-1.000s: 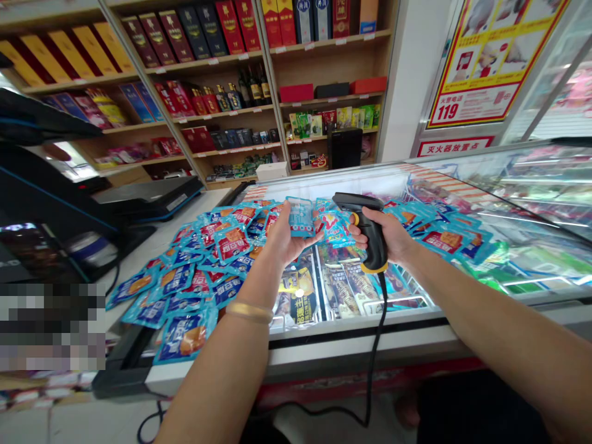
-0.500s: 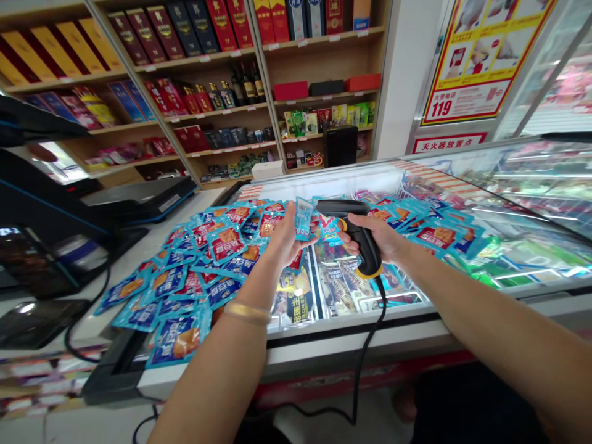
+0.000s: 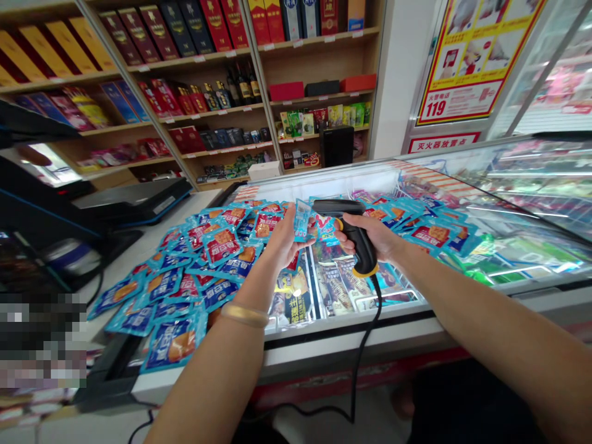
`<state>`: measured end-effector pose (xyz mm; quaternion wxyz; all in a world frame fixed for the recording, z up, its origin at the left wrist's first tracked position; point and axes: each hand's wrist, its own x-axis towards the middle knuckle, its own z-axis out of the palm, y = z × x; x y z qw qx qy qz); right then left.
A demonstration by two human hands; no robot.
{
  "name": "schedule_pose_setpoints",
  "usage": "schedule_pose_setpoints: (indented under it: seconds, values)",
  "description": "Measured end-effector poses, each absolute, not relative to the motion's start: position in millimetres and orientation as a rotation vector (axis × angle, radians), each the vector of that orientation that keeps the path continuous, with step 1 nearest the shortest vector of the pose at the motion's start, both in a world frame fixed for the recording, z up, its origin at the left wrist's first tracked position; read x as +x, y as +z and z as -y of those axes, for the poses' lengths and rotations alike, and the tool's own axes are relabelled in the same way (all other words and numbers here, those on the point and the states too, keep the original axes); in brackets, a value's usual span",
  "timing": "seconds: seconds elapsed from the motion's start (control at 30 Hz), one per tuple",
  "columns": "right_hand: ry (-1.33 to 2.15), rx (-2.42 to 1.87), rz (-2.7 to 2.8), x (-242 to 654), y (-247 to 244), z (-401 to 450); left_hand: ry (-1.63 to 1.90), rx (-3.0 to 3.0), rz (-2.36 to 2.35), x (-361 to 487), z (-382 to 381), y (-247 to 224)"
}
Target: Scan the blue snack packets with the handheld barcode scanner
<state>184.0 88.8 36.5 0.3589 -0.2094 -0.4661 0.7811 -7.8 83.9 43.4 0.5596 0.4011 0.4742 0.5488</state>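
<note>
Head view: above the freezer point(image 3: 305, 352), the blue packet point(image 3: 302, 217), pinched by the left hand point(image 3: 281, 239), is now turned more toward the scanner point(image 3: 365, 250), which is gripped by the right hand point(image 3: 379, 235) and brought closer; both seem better aligned for reading.

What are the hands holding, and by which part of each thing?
Left hand: a light-blue packet, by its left edge in the picture. Right hand: a black barcode scanner, by its handle.

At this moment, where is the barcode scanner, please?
In the head view, the barcode scanner is just right of centre, gripped in the right hand, its nose beside the small packet in the left hand.
</note>
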Motion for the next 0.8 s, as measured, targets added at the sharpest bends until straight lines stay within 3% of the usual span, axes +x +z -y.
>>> schedule_pose_setpoints:
  seconds: [0.2, 0.4, 0.63, 0.8]
  values:
    - [1.914, -0.552, 0.986, 198.9, 44.1, -94.3, 1.309, 1.129, -1.208, 5.0, -86.4, 39.5]
    - [1.795, -0.554, 0.775, 250.6, 52.5, -98.0, 1.225, 1.934, -1.464, 58.8, -105.6, 44.0]
    - [1.721, -0.692, 0.685, 311.7, 37.5, -94.8, 0.586, 2.297, -1.677, 144.6, -106.4, 20.1]
    - [1.681, -0.669, 0.685, 318.7, 30.7, -99.1, 0.524, 2.325, -1.702, 164.0, -110.1, 10.8]
